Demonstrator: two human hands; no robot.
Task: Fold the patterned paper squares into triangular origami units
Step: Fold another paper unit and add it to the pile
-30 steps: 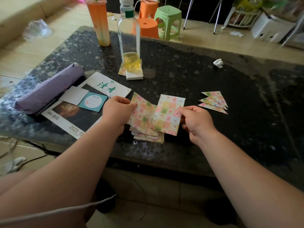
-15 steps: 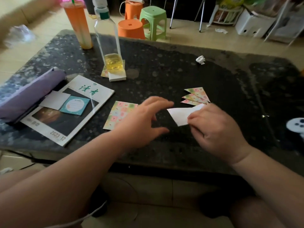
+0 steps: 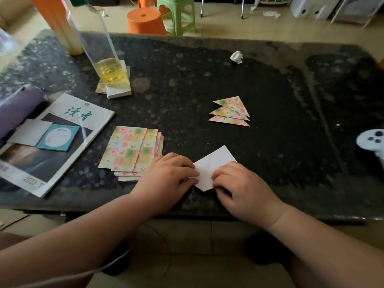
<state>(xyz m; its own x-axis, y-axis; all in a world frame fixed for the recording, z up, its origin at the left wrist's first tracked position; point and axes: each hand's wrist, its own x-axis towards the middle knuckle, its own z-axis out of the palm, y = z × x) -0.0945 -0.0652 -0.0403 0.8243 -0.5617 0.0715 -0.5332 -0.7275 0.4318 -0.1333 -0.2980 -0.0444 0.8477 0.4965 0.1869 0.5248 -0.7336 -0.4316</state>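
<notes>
The dark worktop is keeping supplies within reach. The stack of patterned squares is lying just beside the left hand. It and the right hand are curling their fingers onto the white-side-up sheet, pinching its edges, probably to align a crease. The finished triangles are lying apart, out of the way.

A dark speckled stone counter fills the view. Beyond its far edge lies pale beige floor in daylight, with an orange stool just beside a green stool.
</notes>
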